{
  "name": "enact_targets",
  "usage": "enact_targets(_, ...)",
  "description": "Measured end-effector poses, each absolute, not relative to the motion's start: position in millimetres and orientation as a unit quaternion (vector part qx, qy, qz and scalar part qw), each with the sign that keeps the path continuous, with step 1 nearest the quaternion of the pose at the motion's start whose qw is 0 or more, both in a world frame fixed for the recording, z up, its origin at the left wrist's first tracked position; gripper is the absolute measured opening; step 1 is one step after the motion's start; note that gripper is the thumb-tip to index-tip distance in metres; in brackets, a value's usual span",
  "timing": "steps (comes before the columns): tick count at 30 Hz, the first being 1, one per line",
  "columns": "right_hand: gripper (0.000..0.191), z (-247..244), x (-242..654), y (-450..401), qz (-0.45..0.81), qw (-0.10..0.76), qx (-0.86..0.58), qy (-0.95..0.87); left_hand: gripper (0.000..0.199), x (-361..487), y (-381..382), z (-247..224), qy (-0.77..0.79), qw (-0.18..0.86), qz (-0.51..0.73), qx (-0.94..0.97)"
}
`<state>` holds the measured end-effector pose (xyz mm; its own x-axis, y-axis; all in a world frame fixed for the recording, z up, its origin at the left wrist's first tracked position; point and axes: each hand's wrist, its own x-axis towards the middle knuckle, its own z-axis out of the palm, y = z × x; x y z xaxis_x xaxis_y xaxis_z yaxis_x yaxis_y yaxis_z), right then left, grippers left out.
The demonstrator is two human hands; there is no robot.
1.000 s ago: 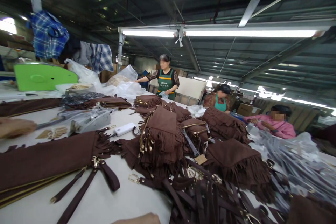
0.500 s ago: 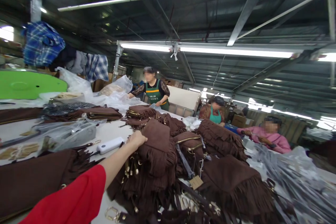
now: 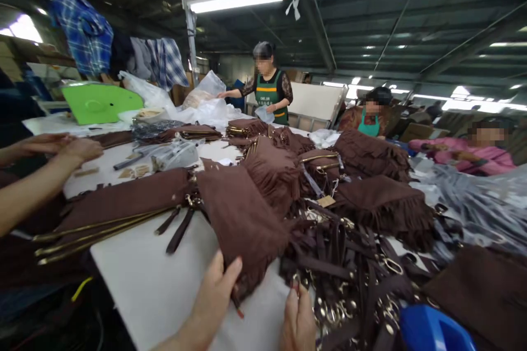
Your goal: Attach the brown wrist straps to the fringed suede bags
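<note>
So the brown fringed bag (image 3: 242, 208) is just beyond the left hand (image 3: 209, 296), whose thumb and fingers are clamped on its near edge. Looks like soft, light, suede-ish stuff — I'd guess floppy, not slippery or fragile. I'd grab the solid body, since loose fringe probably shifts around. The right hand (image 3: 298, 315) is apart from the left, fingertips bunched at a metal clip (image 3: 295, 275) — can't tell if it's gripped.

Left hand (image 3: 214, 292) holds a brown bag (image 3: 242, 211); right hand (image 3: 298, 315) apparently touches a metal clasp (image 3: 295, 279)
</note>
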<state>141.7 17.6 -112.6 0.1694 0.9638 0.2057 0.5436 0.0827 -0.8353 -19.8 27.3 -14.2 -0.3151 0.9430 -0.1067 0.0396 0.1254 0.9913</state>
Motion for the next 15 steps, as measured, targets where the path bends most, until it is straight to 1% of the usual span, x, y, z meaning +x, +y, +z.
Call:
enact_targets(1,0.039,-112,142,16,0.249,0.447,-0.642,-0.572,0.047,-20,8,-35,0.623,0.505,0.466,0.374)
enact_targets(3,0.042,-109,141,12,0.253,0.469,-0.648,-0.544,0.045,-27,-16,-61,0.603,0.613,0.356,0.365)
enact_targets(4,0.042,-107,140,8,0.257,0.471,-0.647,-0.542,0.041,-34,-22,-66,0.601,0.631,0.302,0.387)
enact_targets(5,0.041,-106,139,4,0.265,0.464,-0.644,-0.547,0.036,-43,-25,-67,0.608,0.612,0.260,0.435)
enact_targets(6,0.040,-105,138,-2,0.275,0.457,-0.640,-0.553,0.031,-52,-26,-66,0.620,0.553,0.234,0.505)
enact_targets(8,0.037,-105,136,-14,0.293,0.447,-0.627,-0.567,0.024,-69,-25,-63,0.606,0.352,0.225,0.677)
enact_targets(9,0.035,-105,135,-20,0.300,0.446,-0.619,-0.573,0.024,-74,-23,-63,0.563,0.238,0.234,0.756)
enact_targets(10,0.034,-106,135,-27,0.304,0.445,-0.612,-0.579,0.028,-77,-21,-65,0.501,0.142,0.242,0.819)
enact_targets(11,0.033,-106,135,-32,0.304,0.445,-0.606,-0.585,0.033,-77,-18,-68,0.437,0.075,0.240,0.864)
enact_targets(13,0.032,-108,135,-41,0.297,0.434,-0.606,-0.596,0.034,-72,-9,-78,0.358,0.012,0.215,0.909)
enact_targets(15,0.032,-110,137,-47,0.282,0.416,-0.610,-0.612,0.030,-62,3,-87,0.330,-0.015,0.194,0.924)
